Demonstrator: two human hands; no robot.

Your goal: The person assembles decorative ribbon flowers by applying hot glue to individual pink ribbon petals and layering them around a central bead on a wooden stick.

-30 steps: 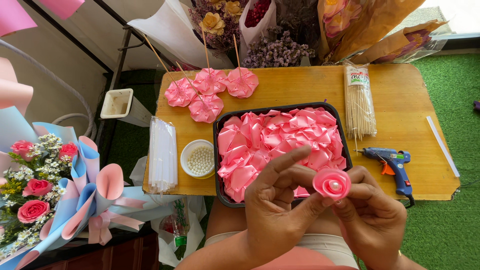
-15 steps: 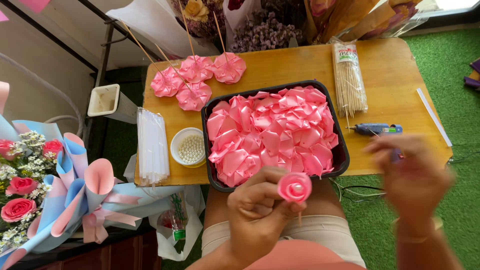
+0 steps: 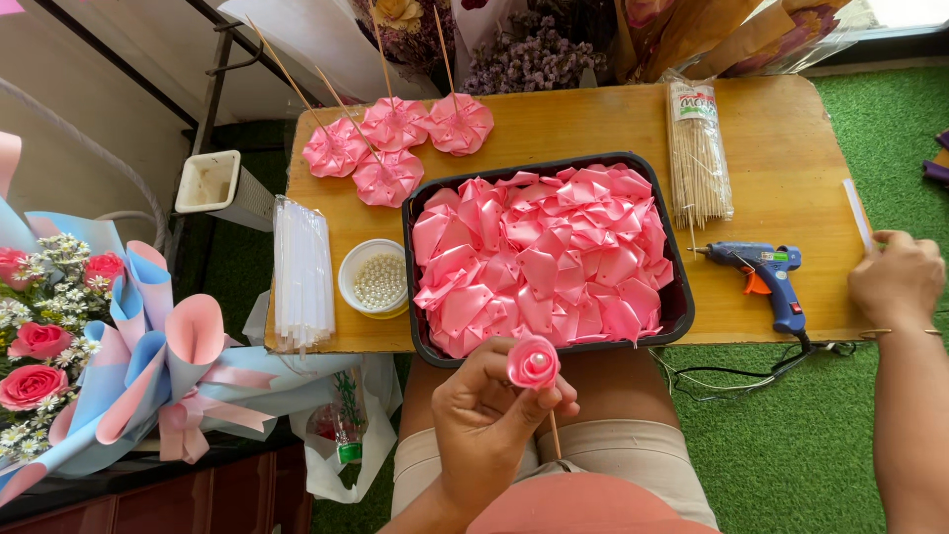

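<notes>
Fingers of our left hand (image 3: pixel 489 415) close around a pink ribbon rose (image 3: pixel 534 362) on a thin wooden stick (image 3: pixel 555 435), held over our lap just below the black tray (image 3: pixel 682 316) of pink petals. The stick runs nearly vertical, bloom up toward the table. Our right hand (image 3: pixel 898 279) curls on a white glue stick (image 3: pixel 858 213) at the table's right edge, beside the blue glue gun (image 3: pixel 769 277).

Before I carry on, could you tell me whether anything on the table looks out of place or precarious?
The black tray of pink petals juts over the table's near edge; the clear sticks overhang too.
</notes>
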